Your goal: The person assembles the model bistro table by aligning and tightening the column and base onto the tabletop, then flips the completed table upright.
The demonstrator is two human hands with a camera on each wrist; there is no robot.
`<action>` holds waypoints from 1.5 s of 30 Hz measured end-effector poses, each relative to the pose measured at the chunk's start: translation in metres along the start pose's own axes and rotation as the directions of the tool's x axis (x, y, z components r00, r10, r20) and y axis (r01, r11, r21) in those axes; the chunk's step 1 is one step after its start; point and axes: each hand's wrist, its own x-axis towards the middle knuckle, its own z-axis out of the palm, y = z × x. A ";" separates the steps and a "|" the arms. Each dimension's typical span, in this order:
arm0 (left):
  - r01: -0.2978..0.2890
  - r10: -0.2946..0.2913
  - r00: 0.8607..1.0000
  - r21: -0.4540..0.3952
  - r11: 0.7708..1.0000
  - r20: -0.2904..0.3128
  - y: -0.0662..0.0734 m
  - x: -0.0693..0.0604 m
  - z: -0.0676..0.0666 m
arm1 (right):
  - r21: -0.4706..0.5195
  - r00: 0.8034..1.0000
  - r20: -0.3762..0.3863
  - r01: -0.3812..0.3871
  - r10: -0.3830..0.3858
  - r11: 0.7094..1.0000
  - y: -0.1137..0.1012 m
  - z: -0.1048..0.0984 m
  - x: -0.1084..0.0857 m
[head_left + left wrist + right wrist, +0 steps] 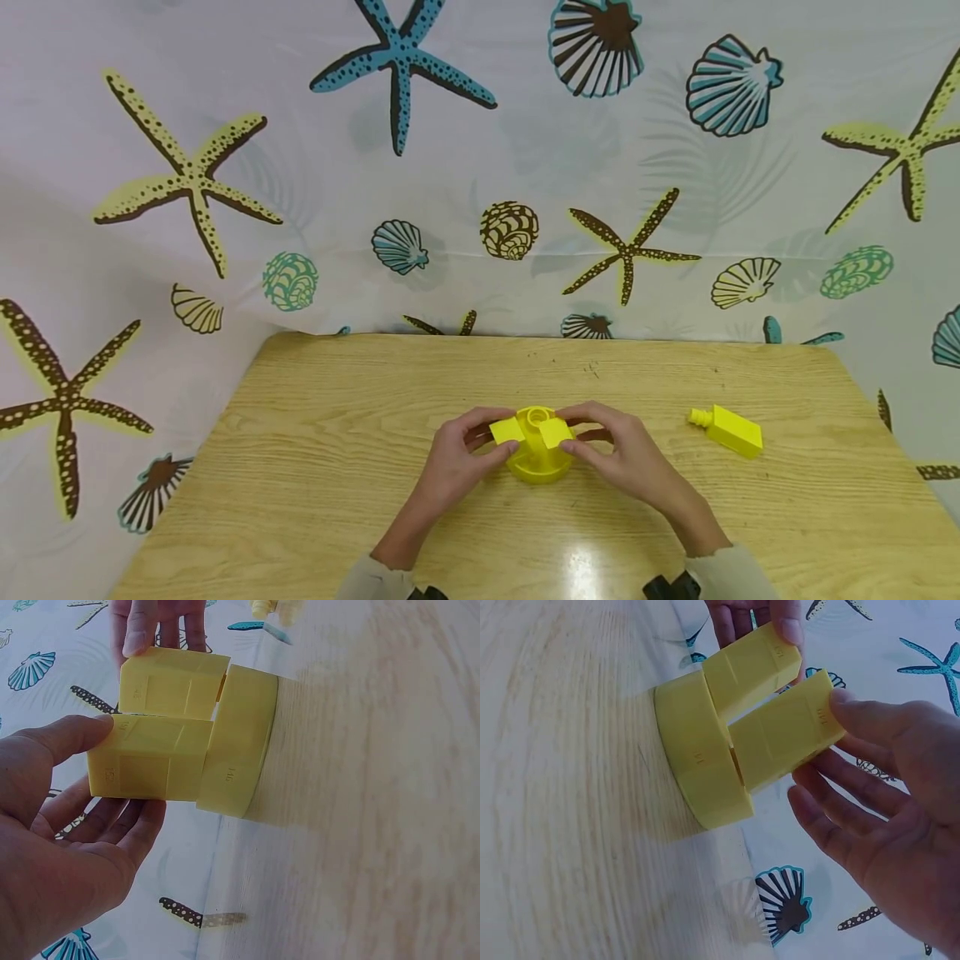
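A round yellow base (538,475) stands on the table, with a ring-shaped part (537,414) at its back. Two yellow blocks rise from it side by side. My left hand (459,454) pinches the left block (150,757) near its top, thumb on the near side and fingers behind. The right block (784,731) is pinched near its top by my right hand (618,446). In the right wrist view the blocks tilt and a narrow gap lies between them. Their lower ends meet the base (697,750); how deep they sit cannot be told.
A yellow bottle-shaped piece (735,430) with a ridged neck lies on the wooden table (315,467), to the right of my right hand. Behind the table and at its sides hangs a white cloth (465,175) printed with starfish and shells.
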 end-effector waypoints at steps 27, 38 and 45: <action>-0.018 0.018 1.000 -0.011 1.000 0.009 -0.003 0.001 0.000 | 0.000 0.998 0.003 -0.058 0.058 0.998 0.004 0.002 0.007; 0.008 -0.007 1.000 -0.033 0.999 0.009 -0.003 -0.001 0.001 | -0.010 0.977 -0.100 -0.189 0.187 0.982 0.005 0.003 0.007; 0.000 0.000 1.000 -0.030 1.000 0.009 -0.001 0.000 -0.001 | 0.034 0.978 -0.093 -0.184 0.186 0.982 0.004 0.001 0.008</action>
